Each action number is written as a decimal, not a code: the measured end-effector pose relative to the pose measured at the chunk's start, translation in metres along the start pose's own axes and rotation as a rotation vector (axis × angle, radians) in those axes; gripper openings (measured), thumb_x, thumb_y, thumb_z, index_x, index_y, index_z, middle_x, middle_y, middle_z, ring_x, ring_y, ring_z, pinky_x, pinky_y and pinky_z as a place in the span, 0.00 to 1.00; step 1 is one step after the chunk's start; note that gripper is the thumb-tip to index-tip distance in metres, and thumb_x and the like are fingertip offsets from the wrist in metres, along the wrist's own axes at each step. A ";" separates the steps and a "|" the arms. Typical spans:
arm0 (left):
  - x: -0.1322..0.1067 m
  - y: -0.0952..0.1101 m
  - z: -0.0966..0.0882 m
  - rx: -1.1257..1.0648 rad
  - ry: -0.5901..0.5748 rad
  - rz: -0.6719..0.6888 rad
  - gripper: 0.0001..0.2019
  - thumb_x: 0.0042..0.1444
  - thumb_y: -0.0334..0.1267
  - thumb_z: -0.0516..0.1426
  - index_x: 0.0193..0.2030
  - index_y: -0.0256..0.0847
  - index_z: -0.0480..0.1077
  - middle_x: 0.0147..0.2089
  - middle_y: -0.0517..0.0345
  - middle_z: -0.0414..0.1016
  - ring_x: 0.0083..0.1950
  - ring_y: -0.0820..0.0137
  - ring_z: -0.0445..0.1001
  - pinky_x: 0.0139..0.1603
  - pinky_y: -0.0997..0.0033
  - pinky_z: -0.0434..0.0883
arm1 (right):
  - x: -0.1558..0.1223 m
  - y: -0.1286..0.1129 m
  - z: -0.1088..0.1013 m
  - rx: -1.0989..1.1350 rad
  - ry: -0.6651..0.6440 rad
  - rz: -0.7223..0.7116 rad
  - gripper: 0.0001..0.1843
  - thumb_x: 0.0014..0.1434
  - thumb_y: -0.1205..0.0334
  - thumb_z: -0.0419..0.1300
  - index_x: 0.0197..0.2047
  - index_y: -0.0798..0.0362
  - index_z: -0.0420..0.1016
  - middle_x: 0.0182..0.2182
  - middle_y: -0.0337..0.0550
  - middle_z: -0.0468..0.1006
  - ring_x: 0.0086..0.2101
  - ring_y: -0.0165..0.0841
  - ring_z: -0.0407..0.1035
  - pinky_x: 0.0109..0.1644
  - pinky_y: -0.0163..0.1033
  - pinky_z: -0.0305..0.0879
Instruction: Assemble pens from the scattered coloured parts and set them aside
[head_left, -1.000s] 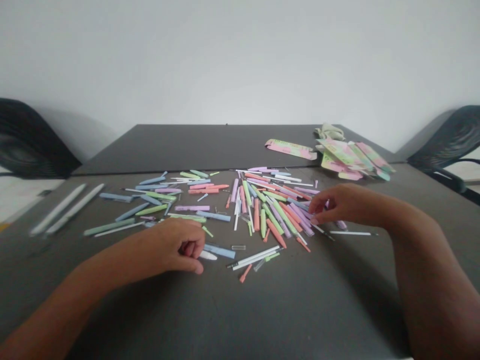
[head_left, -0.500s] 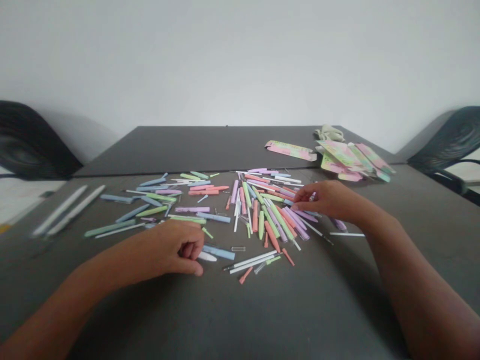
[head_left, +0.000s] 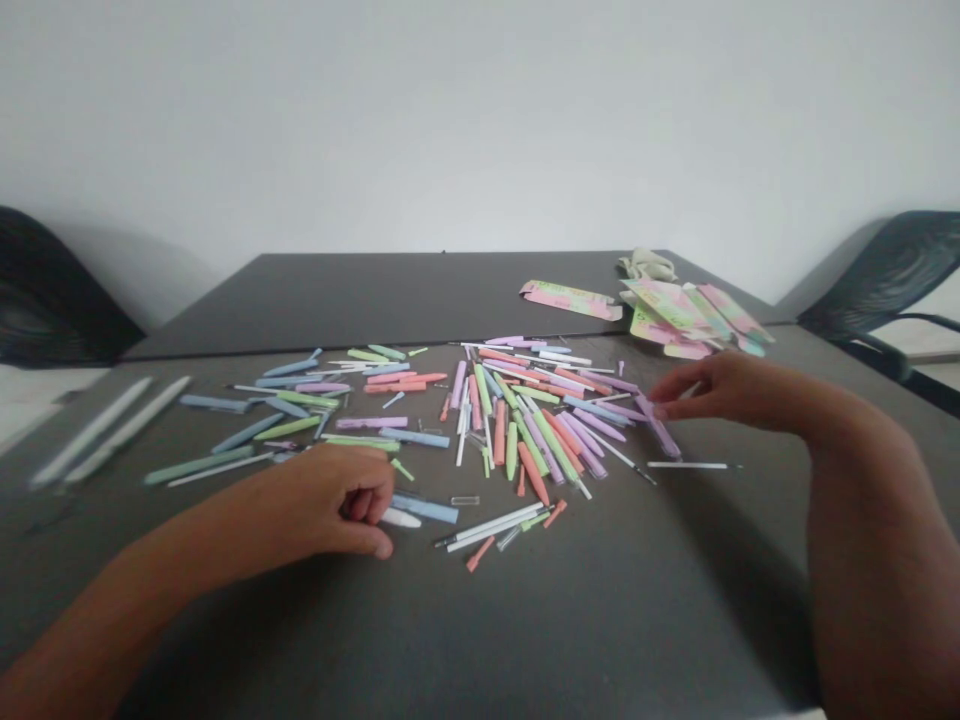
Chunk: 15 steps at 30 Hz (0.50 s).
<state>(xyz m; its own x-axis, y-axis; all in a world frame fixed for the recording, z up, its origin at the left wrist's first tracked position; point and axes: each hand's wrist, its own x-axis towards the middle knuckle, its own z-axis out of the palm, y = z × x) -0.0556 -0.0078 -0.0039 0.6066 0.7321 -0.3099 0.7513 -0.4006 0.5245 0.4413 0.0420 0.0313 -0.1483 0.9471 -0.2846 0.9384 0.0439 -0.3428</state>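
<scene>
Pastel plastic pen parts (head_left: pixel 499 430) form the loose heap I am watching through the head camera, on the dark grey tabletop (head_left: pixel 525 620). Barrels and caps in lilac, salmon, mint and sky blue lie at all angles, which reads to me as tipped out rather than arranged.

On the near left edge of the heap, the left hand (head_left: pixel 330 498) rests on the tabletop in a loose curl. Its grip is closed with nothing showing, though the fingers hide part of the palm. A white cap (head_left: pixel 400 518) lies just beside the thumb, next to a blue barrel (head_left: pixel 424 508).

At the heap's right edge, the right hand (head_left: pixel 724 390) hangs with its grip released, fingers reaching out just over a lilac barrel (head_left: pixel 658 425). I cannot tell whether they touch it. A slim white pen (head_left: pixel 686 465) lies just beyond it.

Left of the heap, two long pale tubes (head_left: pixel 90 430) lie side by side, apparently set apart on purpose. Beyond the heap, printed pink-and-green cardboard sleeves (head_left: pixel 667 312) sit in a pile, with a crumpled pale green cloth (head_left: pixel 645 265) behind them, seemingly kept out of the way.
</scene>
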 end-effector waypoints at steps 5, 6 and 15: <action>0.003 0.002 0.003 0.011 0.059 0.013 0.16 0.57 0.49 0.71 0.31 0.41 0.73 0.31 0.65 0.72 0.33 0.69 0.69 0.34 0.70 0.59 | 0.007 0.020 -0.003 -0.062 0.063 0.110 0.16 0.68 0.52 0.67 0.53 0.52 0.86 0.50 0.48 0.87 0.51 0.47 0.79 0.59 0.50 0.72; 0.004 0.003 0.004 0.015 0.075 0.009 0.17 0.56 0.50 0.71 0.32 0.41 0.74 0.31 0.65 0.72 0.33 0.69 0.69 0.34 0.71 0.59 | 0.009 0.022 -0.002 -0.077 0.078 0.135 0.16 0.70 0.53 0.66 0.55 0.52 0.84 0.54 0.48 0.85 0.53 0.46 0.78 0.60 0.51 0.74; 0.013 0.028 0.029 0.031 0.226 0.162 0.18 0.59 0.56 0.70 0.47 0.46 0.82 0.38 0.62 0.73 0.34 0.69 0.72 0.35 0.70 0.64 | 0.023 0.044 0.002 -0.118 0.152 0.250 0.19 0.72 0.53 0.65 0.62 0.51 0.77 0.61 0.49 0.78 0.54 0.45 0.77 0.56 0.54 0.78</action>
<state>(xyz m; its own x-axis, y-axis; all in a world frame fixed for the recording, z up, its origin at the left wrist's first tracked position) -0.0194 -0.0257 -0.0161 0.6486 0.7602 -0.0372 0.6589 -0.5364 0.5274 0.4783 0.0653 0.0083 0.1311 0.9695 -0.2070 0.9710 -0.1677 -0.1706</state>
